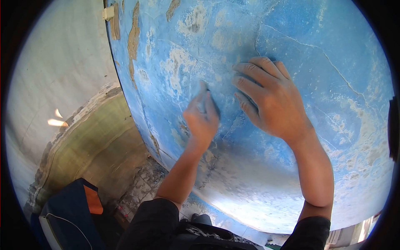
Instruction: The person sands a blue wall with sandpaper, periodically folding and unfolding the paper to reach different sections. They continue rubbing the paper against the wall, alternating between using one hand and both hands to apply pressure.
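Note:
A blue painted wall [233, 41] with peeling patches and cracks fills most of the view. Against its middle is my left hand [203, 116], fingers bent and closed around something I cannot make out, with one fingertip pointing up at the surface. To its right, my right hand [273, 98] rests on the wall with its fingers spread and nothing in it. Greyish dust coats the fingers of both hands. A long crack runs down the wall to the right of my right hand.
A pale wall [54, 54] with a greenish lower part meets the blue wall at the left. A small white box [108, 13] sits near the top edge. At the bottom left is a dark blue and orange object [68, 208]. Rubble lies on the tiled floor [143, 183].

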Demonstrator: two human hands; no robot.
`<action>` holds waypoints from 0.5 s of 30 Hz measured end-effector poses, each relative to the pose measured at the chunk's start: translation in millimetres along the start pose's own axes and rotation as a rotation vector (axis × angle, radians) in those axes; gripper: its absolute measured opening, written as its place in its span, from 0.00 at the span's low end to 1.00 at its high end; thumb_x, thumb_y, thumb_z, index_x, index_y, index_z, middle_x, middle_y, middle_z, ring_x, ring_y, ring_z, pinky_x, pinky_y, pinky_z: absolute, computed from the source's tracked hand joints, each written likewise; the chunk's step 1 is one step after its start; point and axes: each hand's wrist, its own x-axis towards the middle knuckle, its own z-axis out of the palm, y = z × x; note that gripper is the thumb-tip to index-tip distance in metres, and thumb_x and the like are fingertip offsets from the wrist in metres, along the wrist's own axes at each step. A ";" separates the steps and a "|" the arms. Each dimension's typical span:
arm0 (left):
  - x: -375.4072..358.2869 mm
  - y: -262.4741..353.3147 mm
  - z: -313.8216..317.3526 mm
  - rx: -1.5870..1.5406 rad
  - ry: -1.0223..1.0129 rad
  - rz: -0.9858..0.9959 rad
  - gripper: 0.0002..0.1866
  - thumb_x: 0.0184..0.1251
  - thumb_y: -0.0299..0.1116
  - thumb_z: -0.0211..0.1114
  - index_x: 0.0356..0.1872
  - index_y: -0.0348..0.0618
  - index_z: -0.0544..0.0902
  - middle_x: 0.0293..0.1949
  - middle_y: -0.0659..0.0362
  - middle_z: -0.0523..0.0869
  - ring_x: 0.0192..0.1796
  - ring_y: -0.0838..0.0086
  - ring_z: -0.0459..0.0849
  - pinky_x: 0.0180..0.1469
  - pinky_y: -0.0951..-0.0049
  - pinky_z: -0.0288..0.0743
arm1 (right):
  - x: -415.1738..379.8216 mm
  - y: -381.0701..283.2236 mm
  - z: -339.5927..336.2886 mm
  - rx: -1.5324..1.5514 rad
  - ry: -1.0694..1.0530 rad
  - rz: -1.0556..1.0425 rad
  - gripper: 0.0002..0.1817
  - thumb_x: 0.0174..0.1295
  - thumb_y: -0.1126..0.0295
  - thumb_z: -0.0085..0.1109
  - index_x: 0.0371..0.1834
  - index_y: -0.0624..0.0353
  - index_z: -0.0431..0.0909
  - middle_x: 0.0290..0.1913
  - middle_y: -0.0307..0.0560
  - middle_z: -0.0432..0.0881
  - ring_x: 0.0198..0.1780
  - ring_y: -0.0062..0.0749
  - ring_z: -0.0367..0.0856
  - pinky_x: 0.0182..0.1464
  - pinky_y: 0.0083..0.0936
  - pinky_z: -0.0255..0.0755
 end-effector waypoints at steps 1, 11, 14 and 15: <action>-5.5 5.9 8.4 -0.027 0.022 0.166 0.20 0.77 0.21 0.63 0.66 0.24 0.85 0.24 0.52 0.88 0.24 0.73 0.83 0.25 0.72 0.73 | 0.6 0.1 -0.3 0.013 0.013 0.013 0.13 0.55 0.71 0.77 0.45 0.56 0.90 0.54 0.44 0.89 0.64 0.41 0.80 0.64 0.36 0.74; -16.4 60.1 12.3 -0.110 -0.065 0.195 0.13 0.80 0.24 0.61 0.52 0.24 0.90 0.38 0.47 0.94 0.36 0.68 0.94 0.34 0.68 0.81 | -6.1 -1.4 -3.5 0.031 -0.008 0.018 0.13 0.55 0.70 0.77 0.44 0.58 0.90 0.53 0.45 0.89 0.63 0.41 0.81 0.62 0.36 0.74; -6.4 43.2 8.0 -0.149 -0.085 0.176 0.12 0.80 0.24 0.62 0.48 0.25 0.91 0.37 0.49 0.94 0.35 0.70 0.93 0.35 0.69 0.81 | -12.6 3.4 -9.5 -0.006 -0.039 -0.032 0.13 0.55 0.70 0.77 0.44 0.58 0.90 0.52 0.44 0.89 0.63 0.40 0.81 0.62 0.37 0.74; -0.8 33.3 7.5 -0.160 -0.077 0.188 0.12 0.80 0.24 0.62 0.48 0.25 0.91 0.37 0.49 0.94 0.35 0.70 0.93 0.35 0.69 0.81 | -12.6 4.9 -11.0 -0.003 -0.012 -0.036 0.13 0.55 0.70 0.77 0.44 0.59 0.90 0.52 0.44 0.89 0.62 0.39 0.81 0.62 0.36 0.74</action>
